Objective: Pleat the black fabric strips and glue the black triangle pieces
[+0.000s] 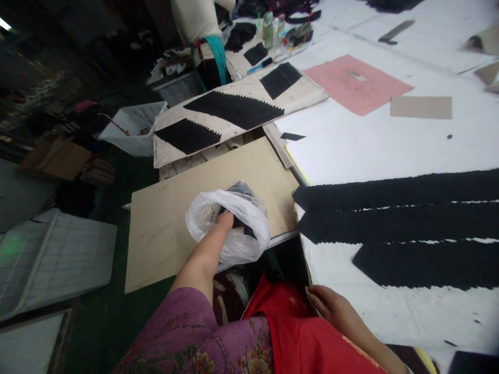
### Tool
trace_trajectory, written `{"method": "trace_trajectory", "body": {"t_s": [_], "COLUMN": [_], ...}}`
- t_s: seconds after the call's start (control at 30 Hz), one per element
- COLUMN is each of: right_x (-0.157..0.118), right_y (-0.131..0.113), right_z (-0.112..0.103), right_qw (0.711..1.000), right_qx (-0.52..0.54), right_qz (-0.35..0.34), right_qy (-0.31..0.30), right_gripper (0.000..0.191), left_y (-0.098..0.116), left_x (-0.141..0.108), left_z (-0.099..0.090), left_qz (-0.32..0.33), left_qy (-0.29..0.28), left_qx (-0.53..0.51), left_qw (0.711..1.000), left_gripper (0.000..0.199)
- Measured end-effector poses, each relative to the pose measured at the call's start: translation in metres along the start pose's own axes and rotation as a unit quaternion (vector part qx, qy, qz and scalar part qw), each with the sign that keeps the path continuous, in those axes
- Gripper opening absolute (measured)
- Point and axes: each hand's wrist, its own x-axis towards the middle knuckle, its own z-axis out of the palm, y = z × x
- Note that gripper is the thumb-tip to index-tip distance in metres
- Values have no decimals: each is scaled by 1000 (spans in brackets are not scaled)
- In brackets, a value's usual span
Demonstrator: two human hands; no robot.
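My left hand [225, 220] reaches into the mouth of a translucent white plastic bag [255, 213]. Dark pieces [249, 231] lie inside the bag around the hand, and its fingertips are hidden among them. The bag rests on a beige board [163, 223] beside the white table. By the table's near edge my right hand [322, 301] lies with its fingers stretched out and nothing in them. Long overlapped rows of black fabric pieces [390, 223] with jagged edges run across the table to the right.
Black stacks [234, 109] lie fanned out on a pale padded board [163, 148]. A pink sheet [356, 85] and a grey-beige card [421, 107] are on the white table [351, 150]. White plastic bins [132, 127] stand on the floor at left. Another person [198, 31] is at the back.
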Motion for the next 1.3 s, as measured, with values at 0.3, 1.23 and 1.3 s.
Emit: {"method": "trace_trajectory", "body": {"t_s": [0.3,1.23,1.3], "right_x": [-8,-129,-152], "right_y": [-9,29,54], "right_z": [-8,-71,-72], "right_qw": [999,827,825], "right_qx": [42,527,513], "right_qz": [25,6,16], "right_qy": [-13,197,237], "right_gripper": [37,37,37], "left_y": [-5,296,320], "left_x": [-23,-277,-289], "left_z": [-49,103,127], "left_qz": [-44,73,64], "left_qy": [18,-221,-233], "left_qx": [-55,-601,-599], "left_qw": [997,765,763], "left_gripper": [31,57,60]}}
